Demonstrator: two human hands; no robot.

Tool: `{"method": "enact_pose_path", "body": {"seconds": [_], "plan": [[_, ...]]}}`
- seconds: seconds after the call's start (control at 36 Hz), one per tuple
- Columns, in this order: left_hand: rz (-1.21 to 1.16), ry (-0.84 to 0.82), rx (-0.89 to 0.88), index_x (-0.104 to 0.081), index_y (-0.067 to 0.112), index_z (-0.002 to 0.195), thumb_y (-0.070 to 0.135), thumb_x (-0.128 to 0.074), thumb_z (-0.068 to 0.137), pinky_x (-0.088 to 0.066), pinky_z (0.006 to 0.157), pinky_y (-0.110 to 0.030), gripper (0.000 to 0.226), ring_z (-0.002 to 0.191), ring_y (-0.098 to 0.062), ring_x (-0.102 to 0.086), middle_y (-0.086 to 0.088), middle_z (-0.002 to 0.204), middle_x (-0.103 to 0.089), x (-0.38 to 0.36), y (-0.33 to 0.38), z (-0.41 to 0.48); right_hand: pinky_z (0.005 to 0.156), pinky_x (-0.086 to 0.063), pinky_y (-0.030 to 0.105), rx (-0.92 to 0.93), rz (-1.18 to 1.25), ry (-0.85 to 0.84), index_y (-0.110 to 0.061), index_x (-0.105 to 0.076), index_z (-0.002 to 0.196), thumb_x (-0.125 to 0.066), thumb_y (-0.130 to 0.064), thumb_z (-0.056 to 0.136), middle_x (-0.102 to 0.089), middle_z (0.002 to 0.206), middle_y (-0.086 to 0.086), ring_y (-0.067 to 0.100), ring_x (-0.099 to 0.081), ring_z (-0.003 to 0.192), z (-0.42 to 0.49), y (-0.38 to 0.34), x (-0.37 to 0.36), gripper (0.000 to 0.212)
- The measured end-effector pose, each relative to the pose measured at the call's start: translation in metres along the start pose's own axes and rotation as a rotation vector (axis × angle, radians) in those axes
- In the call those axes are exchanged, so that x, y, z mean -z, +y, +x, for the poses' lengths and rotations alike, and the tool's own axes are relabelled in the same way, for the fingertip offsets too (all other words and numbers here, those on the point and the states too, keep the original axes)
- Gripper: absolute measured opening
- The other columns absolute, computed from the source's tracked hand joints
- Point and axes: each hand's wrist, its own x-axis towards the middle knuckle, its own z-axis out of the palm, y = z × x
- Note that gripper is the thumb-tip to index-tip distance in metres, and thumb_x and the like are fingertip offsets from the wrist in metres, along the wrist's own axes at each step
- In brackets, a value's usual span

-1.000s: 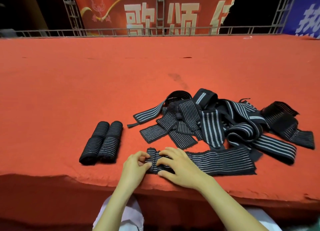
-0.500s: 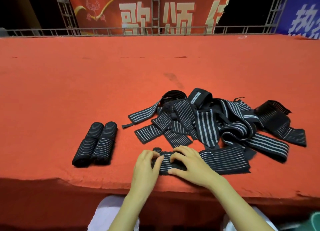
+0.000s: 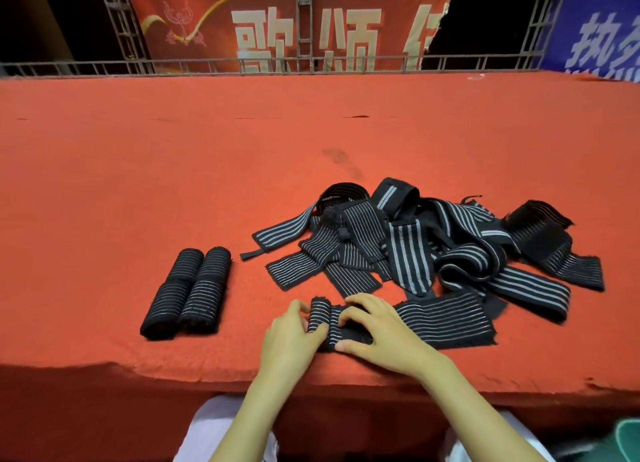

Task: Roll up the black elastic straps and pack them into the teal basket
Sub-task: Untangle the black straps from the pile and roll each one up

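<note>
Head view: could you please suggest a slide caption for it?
The left hand and right hand grip a half-rolled black strap; two finished rolls and loose straps lie nearby.

A red cloth [image 3: 173, 184] is covering the whole platform and drooping over its near edge. Along the cloth's far edge a grey metal railing [image 3: 207, 65] is running from side to side. Behind that edge a red banner [image 3: 277, 25] with pale characters is hanging, and beyond the cloth's far right corner a blue banner [image 3: 602, 29] is hanging.
</note>
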Motion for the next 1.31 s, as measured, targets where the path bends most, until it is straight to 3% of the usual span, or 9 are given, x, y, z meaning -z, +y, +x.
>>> {"method": "enact_pose_path", "body": {"seconds": [0.36, 0.64, 0.69, 0.78, 0.86, 0.97, 1.08, 1.17, 1.31], "plan": [[-0.091, 0.177, 0.112, -0.050, 0.021, 0.096, 0.024, -0.064, 0.079, -0.043, 0.069, -0.038, 0.022, 0.078, -0.024, -0.061, 0.004, 0.070, -0.062, 0.033, -0.038, -0.011, 0.110, -0.022, 0.029, 0.100, 0.016, -0.051, -0.029, -0.058, 0.114, -0.061, -0.061, 0.077, -0.043, 0.136, -0.007, 0.011, -0.033, 0.130, 0.027, -0.043, -0.025, 0.049], [0.084, 0.287, -0.114, -0.060, 0.013, 0.097, 0.015, -0.068, 0.078, -0.043, 0.080, -0.039, 0.020, 0.090, -0.027, -0.051, -0.002, 0.091, -0.051, 0.016, -0.035, -0.018, 0.109, -0.026, 0.028, 0.048, 0.144, -0.059, -0.028, -0.056, 0.104, -0.065, -0.064, 0.067, -0.044, 0.131, -0.011, 0.007, -0.036, 0.127, 0.032, -0.043, -0.026, 0.053], [0.020, 0.242, -0.137, -0.064, 0.016, 0.100, 0.028, -0.069, 0.081, -0.043, 0.084, -0.034, 0.024, 0.094, -0.019, -0.051, 0.004, 0.092, -0.050, 0.012, -0.035, -0.017, 0.110, -0.025, 0.027, 0.021, 0.167, -0.050, -0.029, -0.056, 0.104, -0.069, -0.061, 0.067, -0.042, 0.131, -0.013, 0.003, -0.034, 0.128, 0.025, -0.035, -0.022, 0.051], [-0.067, 0.168, -0.162, -0.069, 0.024, 0.097, 0.057, -0.042, 0.083, -0.038, 0.086, -0.025, 0.045, 0.091, -0.008, -0.047, 0.014, 0.088, -0.048, 0.012, -0.029, -0.019, 0.110, -0.023, 0.025, -0.014, 0.177, -0.040, -0.030, -0.056, 0.103, -0.073, -0.058, 0.068, -0.041, 0.128, -0.017, 0.000, -0.032, 0.127, 0.018, -0.027, -0.017, 0.048], [-0.101, 0.070, -0.174, -0.071, 0.028, 0.102, 0.056, -0.028, 0.083, -0.031, 0.082, -0.018, 0.054, 0.089, -0.009, -0.046, 0.014, 0.086, -0.048, 0.014, -0.029, -0.018, 0.109, -0.023, 0.024, -0.024, 0.173, -0.036, -0.030, -0.056, 0.101, -0.074, -0.057, 0.068, -0.041, 0.127, -0.018, 0.001, -0.033, 0.125, 0.015, -0.025, -0.014, 0.046], [-0.195, -0.007, -0.148, -0.071, 0.027, 0.104, 0.020, -0.060, 0.085, -0.035, 0.076, -0.014, 0.023, 0.079, -0.003, -0.049, 0.012, 0.088, -0.053, 0.024, -0.031, -0.012, 0.110, -0.022, 0.025, -0.053, 0.169, -0.053, -0.030, -0.056, 0.099, -0.074, -0.056, 0.070, -0.040, 0.134, -0.013, 0.003, -0.031, 0.129, 0.013, -0.023, -0.010, 0.042], [-0.233, -0.029, -0.081, -0.067, 0.028, 0.107, 0.007, -0.072, 0.079, -0.036, 0.067, -0.005, 0.035, 0.073, -0.003, -0.052, 0.007, 0.092, -0.054, 0.030, -0.034, -0.010, 0.109, -0.019, 0.023, -0.055, 0.137, -0.061, -0.031, -0.057, 0.101, -0.072, -0.057, 0.073, -0.038, 0.136, -0.013, 0.002, -0.028, 0.130, 0.011, -0.021, -0.007, 0.042], [-0.218, 0.015, 0.005, -0.060, 0.029, 0.105, 0.018, -0.076, 0.075, -0.039, 0.068, -0.011, 0.035, 0.075, -0.012, -0.052, 0.005, 0.088, -0.054, 0.024, -0.035, -0.011, 0.108, -0.018, 0.022, -0.046, 0.103, -0.057, -0.031, -0.057, 0.103, -0.070, -0.058, 0.073, -0.038, 0.137, -0.013, 0.003, -0.027, 0.130, 0.009, -0.019, -0.004, 0.042], [-0.080, 0.106, 0.014, -0.053, 0.030, 0.098, 0.033, -0.073, 0.075, -0.044, 0.081, -0.041, 0.030, 0.084, -0.021, -0.054, 0.007, 0.077, -0.059, 0.011, -0.029, -0.013, 0.109, -0.018, 0.024, -0.059, 0.096, -0.060, -0.033, -0.057, 0.104, -0.069, -0.057, 0.074, -0.037, 0.134, -0.015, 0.004, -0.027, 0.130, 0.005, -0.015, -0.002, 0.041]]}}
